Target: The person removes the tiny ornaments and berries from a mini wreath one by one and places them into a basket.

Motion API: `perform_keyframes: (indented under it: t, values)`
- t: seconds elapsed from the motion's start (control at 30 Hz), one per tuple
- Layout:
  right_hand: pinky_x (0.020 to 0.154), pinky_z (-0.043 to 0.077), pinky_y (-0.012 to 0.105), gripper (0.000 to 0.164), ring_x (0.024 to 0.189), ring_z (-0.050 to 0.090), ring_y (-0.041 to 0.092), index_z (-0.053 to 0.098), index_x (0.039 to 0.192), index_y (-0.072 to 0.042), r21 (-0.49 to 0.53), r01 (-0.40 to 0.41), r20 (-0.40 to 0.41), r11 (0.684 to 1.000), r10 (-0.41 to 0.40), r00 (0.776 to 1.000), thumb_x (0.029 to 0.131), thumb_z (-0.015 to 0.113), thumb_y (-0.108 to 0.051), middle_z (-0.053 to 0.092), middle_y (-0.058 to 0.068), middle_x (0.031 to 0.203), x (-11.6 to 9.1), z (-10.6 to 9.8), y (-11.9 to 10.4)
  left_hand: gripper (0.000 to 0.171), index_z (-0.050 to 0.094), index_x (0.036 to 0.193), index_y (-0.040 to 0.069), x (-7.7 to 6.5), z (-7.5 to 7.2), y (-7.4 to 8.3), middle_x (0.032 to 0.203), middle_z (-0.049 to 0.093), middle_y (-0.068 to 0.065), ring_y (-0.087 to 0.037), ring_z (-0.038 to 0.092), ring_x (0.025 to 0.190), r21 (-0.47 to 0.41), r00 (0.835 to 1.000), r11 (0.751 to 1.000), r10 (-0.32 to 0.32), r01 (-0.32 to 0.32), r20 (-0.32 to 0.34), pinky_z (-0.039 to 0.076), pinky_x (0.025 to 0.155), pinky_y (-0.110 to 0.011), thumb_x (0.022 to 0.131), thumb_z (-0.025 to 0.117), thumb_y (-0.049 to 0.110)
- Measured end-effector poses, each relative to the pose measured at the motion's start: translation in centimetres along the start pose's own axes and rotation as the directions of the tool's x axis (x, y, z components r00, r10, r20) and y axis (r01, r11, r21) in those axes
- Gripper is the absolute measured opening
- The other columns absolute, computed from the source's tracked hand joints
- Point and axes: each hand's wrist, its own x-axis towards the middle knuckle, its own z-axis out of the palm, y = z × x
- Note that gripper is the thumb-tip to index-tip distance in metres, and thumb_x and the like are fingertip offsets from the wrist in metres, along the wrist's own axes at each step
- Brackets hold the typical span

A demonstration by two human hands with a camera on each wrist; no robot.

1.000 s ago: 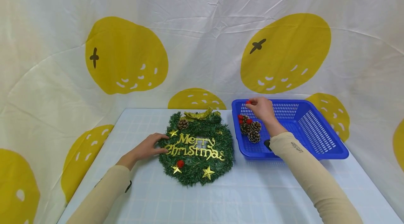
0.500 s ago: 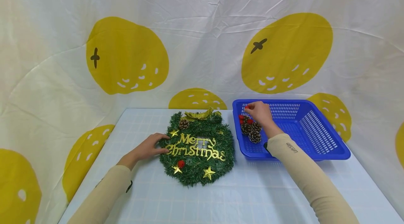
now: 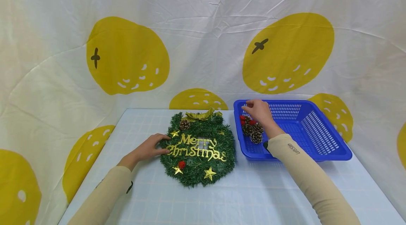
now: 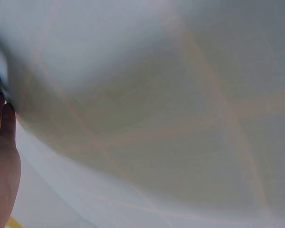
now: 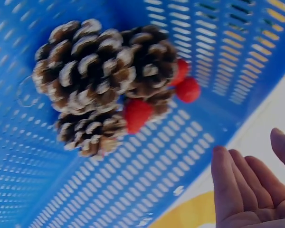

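Note:
A green Christmas wreath [image 3: 195, 175] lies flat on the table, bearing a gold "Merry Christmas" sign, gold stars, a gold ribbon, a pine cone [image 3: 184, 124] and a red ball [image 3: 182, 164]. My left hand [image 3: 149, 148] rests at the wreath's left edge, thumb and fingers spread. Over the left part of a blue basket [image 3: 317, 156] is my right hand [image 3: 260, 113], with thumb and fingers apart and nothing between them. Below it in the basket lie several pine cones [image 5: 83, 66] and red balls [image 5: 137, 115], bunched together; some are partly covered by others.
The table [image 3: 190, 204] has a pale checked cover. The basket stands at its back right, close beside the wreath. Behind the table hangs a white curtain [image 3: 203, 59] printed with large yellow fruit.
My right hand lowered slightly, then its fingers parted; the red ball it pinched is no longer between them. The left hand and the wreath stay in place.

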Motion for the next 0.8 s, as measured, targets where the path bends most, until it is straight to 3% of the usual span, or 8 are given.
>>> perform_keyframes:
  t: [0.33, 0.8]
  values:
    - [0.097, 0.047, 0.051, 0.051, 0.116, 0.058, 0.037, 0.054, 0.137, 0.002, 0.077, 0.090, 0.010, 0.993, -0.091, 0.996, 0.097, 0.063, -0.028, 0.060, 0.021, 0.130, -0.3, 0.1, -3.4, 0.057, 0.054, 0.135, 0.008, 0.0, 0.0, -0.1, 0.136, 0.052, -0.016, -0.039, 0.044, 0.129, -0.003, 1.000, 1.000, -0.004, 0.004, -0.005, 0.035, 0.106, -0.058, 0.090, 0.070, 0.040]
    - [0.098, 0.046, 0.052, 0.057, 0.126, 0.051, 0.036, 0.045, 0.146, -0.004, 0.195, 0.129, 0.091, 0.972, -0.148, 0.985, 0.099, 0.059, -0.032, 0.051, 0.018, 0.142, -1.9, 1.8, -8.1, 0.057, 0.054, 0.135, 0.007, -0.1, 0.0, 0.0, 0.136, 0.052, -0.017, -0.039, 0.043, 0.129, 0.004, 1.000, 1.000, -0.002, 0.002, -0.003, 0.034, 0.106, -0.058, 0.091, 0.070, 0.039]
